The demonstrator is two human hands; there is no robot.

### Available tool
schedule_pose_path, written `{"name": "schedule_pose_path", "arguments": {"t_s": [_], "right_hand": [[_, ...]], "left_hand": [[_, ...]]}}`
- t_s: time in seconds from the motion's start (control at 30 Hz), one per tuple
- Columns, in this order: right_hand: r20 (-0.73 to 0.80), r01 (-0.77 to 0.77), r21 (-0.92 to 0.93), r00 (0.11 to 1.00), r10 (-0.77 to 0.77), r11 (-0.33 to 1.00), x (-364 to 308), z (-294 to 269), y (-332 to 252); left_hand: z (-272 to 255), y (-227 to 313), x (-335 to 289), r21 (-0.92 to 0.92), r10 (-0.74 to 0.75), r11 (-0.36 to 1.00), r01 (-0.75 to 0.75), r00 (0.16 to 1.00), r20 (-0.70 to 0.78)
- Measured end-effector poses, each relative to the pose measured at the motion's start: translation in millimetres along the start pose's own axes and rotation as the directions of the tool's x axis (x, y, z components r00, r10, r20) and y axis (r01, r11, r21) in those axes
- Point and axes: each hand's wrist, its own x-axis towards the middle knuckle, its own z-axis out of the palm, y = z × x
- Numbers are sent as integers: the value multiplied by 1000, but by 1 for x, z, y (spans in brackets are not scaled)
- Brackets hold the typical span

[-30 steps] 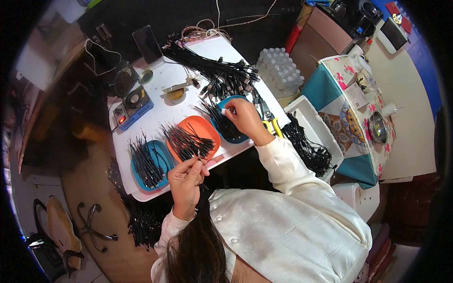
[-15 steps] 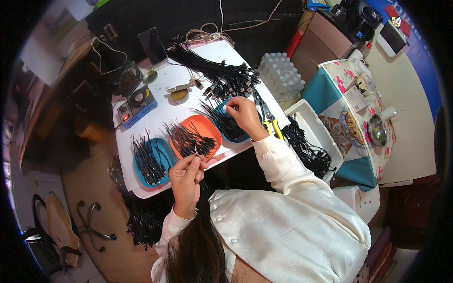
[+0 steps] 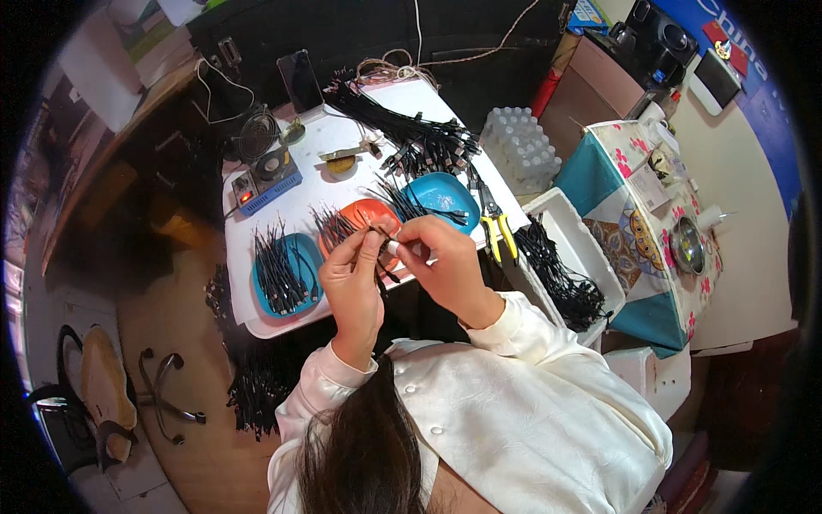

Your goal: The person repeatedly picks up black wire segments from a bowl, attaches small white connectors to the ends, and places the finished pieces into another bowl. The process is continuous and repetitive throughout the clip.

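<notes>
In front of me my left hand [image 3: 355,278] is closed, pinching a thin black cable [image 3: 382,281] whose tail hangs below the fingers. My right hand [image 3: 447,264] meets it at the cable's end, thumb and fingers pressed together. Something white shows at its fingertips; I cannot tell whether it is a finger cover or a small part. Just behind the hands is an orange tray [image 3: 374,208] with black cables, partly hidden. To its left stands a blue tray [image 3: 301,248] full of cables, and to its right another blue tray [image 3: 441,199] with cables across its left side and tiny bits inside.
A soldering station [image 3: 267,180], a phone [image 3: 300,81] and a pile of USB cables [image 3: 411,128] occupy the back of the white table. Yellow-handled pliers [image 3: 497,231] lie at its right edge. A white foam box [image 3: 591,248] with cables stands further right; more cables [image 3: 257,377] hang at left.
My right hand has come down and left from over the right blue tray to meet my left hand. The left hand has risen slightly with the cable. The view has shifted a little.
</notes>
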Motion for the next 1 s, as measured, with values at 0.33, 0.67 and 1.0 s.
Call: {"name": "schedule_pose_path", "arguments": {"t_s": [0.33, 0.67, 1.0], "right_hand": [[120, 63, 35, 990, -67, 997, -6, -7, -15], [368, -427, 522, 894, 257, 738, 17, -16, 5], [561, -607, 785, 782, 272, 123, 5, -4, 12]], "left_hand": [[-3, 0, -12, 58, -25, 998, 23, 999, 40], [-4, 4, -17, 70, -129, 990, 121, 984, 123], [-13, 11, -16, -251, -328, 878, 407, 894, 304]]}}
